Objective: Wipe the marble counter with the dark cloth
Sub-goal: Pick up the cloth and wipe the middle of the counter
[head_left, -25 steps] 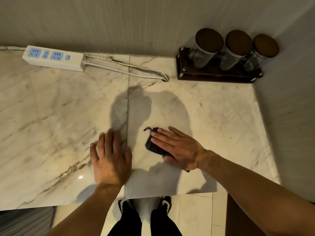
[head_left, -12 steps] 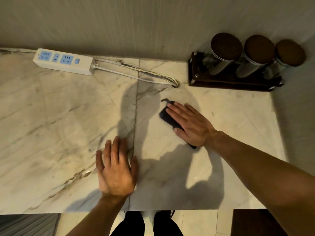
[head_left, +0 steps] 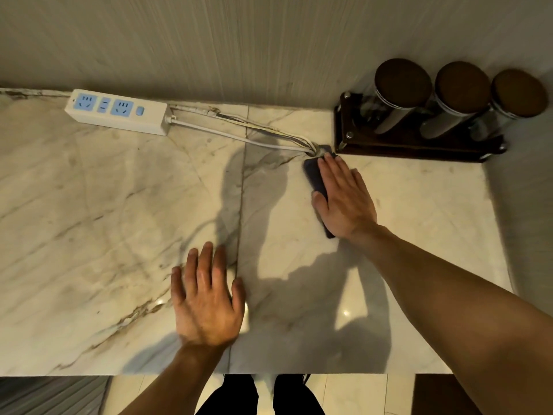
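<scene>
Marble counter (head_left: 89, 220) under wall: right hand (head_left: 344, 202) flat on dark cloth (head_left: 314, 178), seemingly touching cables; left hand (head_left: 206, 298) spread

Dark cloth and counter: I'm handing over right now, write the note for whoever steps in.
Right hand: flat, palm down, pressing the dark cloth onto the marble counter. Nothing is gripped.
Left hand: flat on the counter near the front edge, beside the seam, bracing.
Cloth: at the back of the counter, its far end at the cord of the power strip and the corner of the jar rack.
Done: cannot tell from the surface which parts are wiped.
Left: judging by position, the left slab, the strip along the wall and the right end; mind the cord and rack.
</scene>
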Tool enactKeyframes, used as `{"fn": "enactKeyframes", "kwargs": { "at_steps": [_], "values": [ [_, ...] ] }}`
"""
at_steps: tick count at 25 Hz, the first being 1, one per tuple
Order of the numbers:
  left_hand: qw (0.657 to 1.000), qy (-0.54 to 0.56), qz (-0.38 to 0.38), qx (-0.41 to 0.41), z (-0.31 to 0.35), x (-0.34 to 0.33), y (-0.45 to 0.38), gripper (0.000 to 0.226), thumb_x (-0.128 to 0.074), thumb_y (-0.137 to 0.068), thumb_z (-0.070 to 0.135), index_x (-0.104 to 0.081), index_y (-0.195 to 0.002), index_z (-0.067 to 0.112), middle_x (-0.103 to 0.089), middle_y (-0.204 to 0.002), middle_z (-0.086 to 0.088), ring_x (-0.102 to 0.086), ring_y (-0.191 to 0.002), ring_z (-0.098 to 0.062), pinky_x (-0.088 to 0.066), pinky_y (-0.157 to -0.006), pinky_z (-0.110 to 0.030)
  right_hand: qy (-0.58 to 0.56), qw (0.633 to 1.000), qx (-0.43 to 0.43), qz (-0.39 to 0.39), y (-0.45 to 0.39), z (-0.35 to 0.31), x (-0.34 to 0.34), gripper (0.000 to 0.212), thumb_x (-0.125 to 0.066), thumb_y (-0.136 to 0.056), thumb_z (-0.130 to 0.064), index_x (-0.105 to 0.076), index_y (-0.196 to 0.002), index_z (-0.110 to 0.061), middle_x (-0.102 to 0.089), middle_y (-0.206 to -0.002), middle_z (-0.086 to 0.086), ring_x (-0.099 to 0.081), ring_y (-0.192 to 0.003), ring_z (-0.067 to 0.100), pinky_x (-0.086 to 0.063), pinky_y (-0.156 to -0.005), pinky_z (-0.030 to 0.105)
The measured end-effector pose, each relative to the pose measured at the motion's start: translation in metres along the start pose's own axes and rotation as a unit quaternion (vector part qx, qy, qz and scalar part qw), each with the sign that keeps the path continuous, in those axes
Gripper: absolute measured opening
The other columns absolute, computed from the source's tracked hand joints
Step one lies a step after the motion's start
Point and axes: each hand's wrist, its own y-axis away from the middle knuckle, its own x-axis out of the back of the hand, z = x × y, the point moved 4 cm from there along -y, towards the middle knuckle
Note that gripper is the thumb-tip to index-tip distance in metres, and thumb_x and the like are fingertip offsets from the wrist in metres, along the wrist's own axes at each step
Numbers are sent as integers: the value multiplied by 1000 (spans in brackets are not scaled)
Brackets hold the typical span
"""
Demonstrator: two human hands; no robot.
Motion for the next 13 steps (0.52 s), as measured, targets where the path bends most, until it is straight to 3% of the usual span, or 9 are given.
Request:
{"fn": "enactKeyframes", "kwargs": {
  "at_steps": [9, 13],
  "values": [
    [1000, 13, -21, 11, 1, 2, 0, 63, -35, -88, 44, -39, -142, 11, -38, -151, -10, -25, -142, -31, -16, -115, -54, -88, 965, -234, 73, 21, -11, -8, 66, -18, -96, -41, -1, -153, -13, -1, -163, 5, 3, -148, 21, 0, -119, 43],
    [999, 20, -28, 6, 1, 4, 0, 64, -35, -89, 44, -37, -143, 11, -35, -153, -10, -22, -143, -31, -14, -115, -54, -98, 951, -280, 89, 38, -17, -11, 66, -20, -97, -41, -2, -153, -11, -3, -163, 7, 2, -148, 23, 0, -119, 44]
  ]
}}
